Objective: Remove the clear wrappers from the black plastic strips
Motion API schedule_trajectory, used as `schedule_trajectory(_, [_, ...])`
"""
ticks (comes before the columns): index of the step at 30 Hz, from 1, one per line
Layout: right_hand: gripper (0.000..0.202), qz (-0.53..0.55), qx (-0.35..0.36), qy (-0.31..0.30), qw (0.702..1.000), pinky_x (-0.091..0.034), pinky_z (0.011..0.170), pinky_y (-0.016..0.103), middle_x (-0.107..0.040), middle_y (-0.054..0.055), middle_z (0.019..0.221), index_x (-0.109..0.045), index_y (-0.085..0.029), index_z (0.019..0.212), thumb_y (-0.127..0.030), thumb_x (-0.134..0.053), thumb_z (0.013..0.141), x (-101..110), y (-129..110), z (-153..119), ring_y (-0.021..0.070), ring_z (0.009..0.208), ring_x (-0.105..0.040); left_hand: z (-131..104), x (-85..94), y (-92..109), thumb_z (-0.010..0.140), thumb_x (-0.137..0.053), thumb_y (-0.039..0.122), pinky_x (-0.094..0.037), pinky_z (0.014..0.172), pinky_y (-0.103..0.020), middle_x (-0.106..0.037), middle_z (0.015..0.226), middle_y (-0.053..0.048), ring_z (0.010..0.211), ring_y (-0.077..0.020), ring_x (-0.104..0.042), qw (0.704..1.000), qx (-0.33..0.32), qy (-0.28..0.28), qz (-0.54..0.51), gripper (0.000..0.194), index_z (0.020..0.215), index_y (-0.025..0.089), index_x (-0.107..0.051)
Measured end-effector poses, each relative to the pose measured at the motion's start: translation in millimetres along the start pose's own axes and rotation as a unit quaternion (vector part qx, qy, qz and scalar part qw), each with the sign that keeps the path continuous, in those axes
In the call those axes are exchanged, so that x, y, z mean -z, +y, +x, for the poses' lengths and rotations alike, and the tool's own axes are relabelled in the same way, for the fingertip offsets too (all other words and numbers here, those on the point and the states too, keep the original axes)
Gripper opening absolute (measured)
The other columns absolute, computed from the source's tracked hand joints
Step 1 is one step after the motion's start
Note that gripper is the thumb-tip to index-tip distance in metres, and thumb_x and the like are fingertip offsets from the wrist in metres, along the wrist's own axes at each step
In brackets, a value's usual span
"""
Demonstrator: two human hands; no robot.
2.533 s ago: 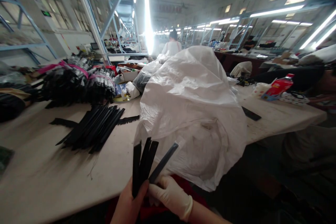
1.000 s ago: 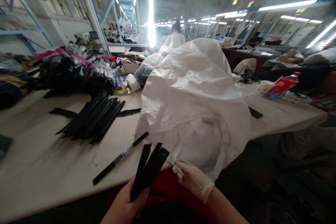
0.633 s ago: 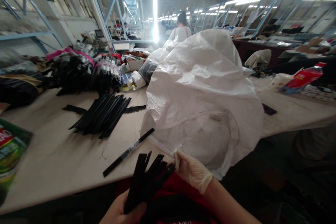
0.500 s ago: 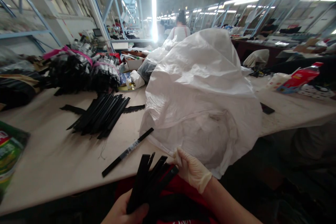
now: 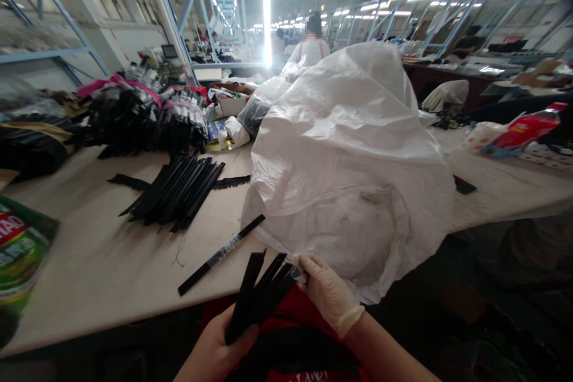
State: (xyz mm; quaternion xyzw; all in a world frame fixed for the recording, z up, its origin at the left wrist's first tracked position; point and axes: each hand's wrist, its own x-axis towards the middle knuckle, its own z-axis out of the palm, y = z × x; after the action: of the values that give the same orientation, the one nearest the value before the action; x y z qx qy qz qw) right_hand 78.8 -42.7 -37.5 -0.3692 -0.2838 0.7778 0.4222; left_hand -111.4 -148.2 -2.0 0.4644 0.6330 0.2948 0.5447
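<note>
Several flat black strips fan upward from my bare left hand, which is closed around their lower part. On my right hand is a thin whitish glove. Its thumb and fingers are pinched together at the tip of the rightmost strip, where a small shiny patch shows; what lies between the fingertips is too small to make out. Just beyond, on the table, a black strip wrapped with clear film lies slanted. A pile of loose black strips rests farther left across a frayed black band.
A large white plastic bag covers the table's middle, close to my right hand. Tied black bundles stand at the back left. A green packet is at the left edge, a red-labelled bottle at the right. A person is behind.
My right fingertips have come down against the end of the rightmost strip. The strips in my left hand have shifted slightly up and closer together. The camera view has moved a little.
</note>
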Motion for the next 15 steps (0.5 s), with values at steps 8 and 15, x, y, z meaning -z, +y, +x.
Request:
schedule_trajectory(8, [0.035,-0.138,-0.027,-0.025,0.99,-0.037,0.051,0.024,-0.056,-0.003,0.056,-0.054,-0.017,0.069,-0.045,-0.073,0.061,-30,8,-20,0.0109,0.05,-0.048,12,-11.1,28,0.083,-0.049,0.036,-0.047,0.084,-0.031,-0.07,0.098,-0.008,0.091,-0.025,-0.063,0.993,-0.067,0.052,0.077,0.031,0.101,0.015,-0.063])
schedule_trajectory(15, [0.033,-0.206,0.026,-0.044,0.977,-0.038,0.052,0.024,-0.057,-0.002,0.059,-0.055,-0.016,0.074,-0.048,-0.065,0.069,-37,5,-20,0.011,0.052,-0.049,12,-5.3,16,0.078,-0.051,0.04,-0.047,0.088,-0.035,-0.07,0.103,-0.009,0.098,-0.0273,-0.062,0.99,-0.051,0.118,0.062,0.038,0.104,0.015,-0.063])
